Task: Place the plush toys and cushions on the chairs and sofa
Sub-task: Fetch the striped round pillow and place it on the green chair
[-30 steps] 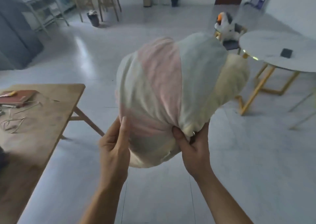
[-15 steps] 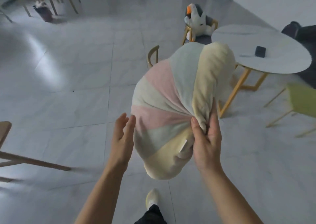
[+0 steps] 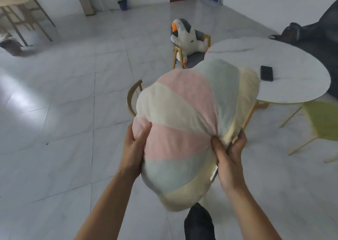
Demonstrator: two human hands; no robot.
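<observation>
I hold a round pastel cushion (image 3: 184, 128), striped pink, cream and pale blue, in front of me above the floor. My left hand (image 3: 136, 144) grips its left edge. My right hand (image 3: 227, 157) pinches its gathered centre on the right. Behind the cushion the curved wooden back of a chair (image 3: 132, 97) shows; its seat is hidden. Farther back, a white and grey plush goose (image 3: 184, 36) with an orange beak sits on another wooden chair (image 3: 178, 54).
A round white table (image 3: 285, 86) with a black phone (image 3: 266, 72) stands on the right. A green chair (image 3: 323, 120) is at its near side, a dark sofa (image 3: 311, 32) behind it. Wooden furniture (image 3: 22, 14) and a bin (image 3: 123, 2) lie far back.
The view has turned right and moved closer to the round table and chairs. My left hand has closed onto the cushion's left edge, and the cushion now sits lower and nearer the wooden chair.
</observation>
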